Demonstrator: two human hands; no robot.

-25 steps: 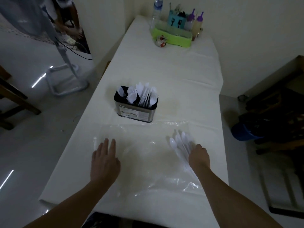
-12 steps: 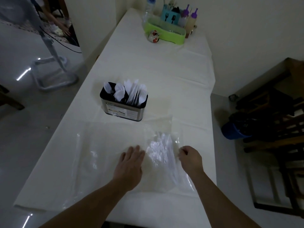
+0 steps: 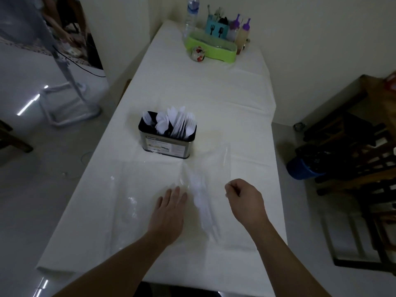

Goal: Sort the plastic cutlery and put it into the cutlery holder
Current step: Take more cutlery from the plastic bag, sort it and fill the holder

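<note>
A metal cutlery holder [image 3: 165,144] with a dark inside stands mid-table, filled with white plastic cutlery [image 3: 180,123]. Nearer me, a clear plastic sheet [image 3: 132,189] lies on the white tablecloth [image 3: 203,93]. Several loose white plastic pieces [image 3: 201,196] lie bunched in its folds, between my hands. My left hand [image 3: 169,211] rests flat on the sheet, fingers straight, just left of the pile. My right hand [image 3: 244,200] is raised to the right of the pile, its fingers curled and pinching the sheet's edge, which is folded over the cutlery.
At the table's far end are a green tray [image 3: 211,47], a water bottle [image 3: 191,12], a teal holder [image 3: 216,28], purple-capped squeeze bottles [image 3: 244,31] and a small jar [image 3: 198,53]. A fan stand [image 3: 68,99] is on the floor left. A blue bucket [image 3: 300,168] and dark chairs [image 3: 353,146] are right.
My left hand slid right across the sheet to beside the pile. My right hand closed on the sheet's edge and drew it over the loose cutlery.
</note>
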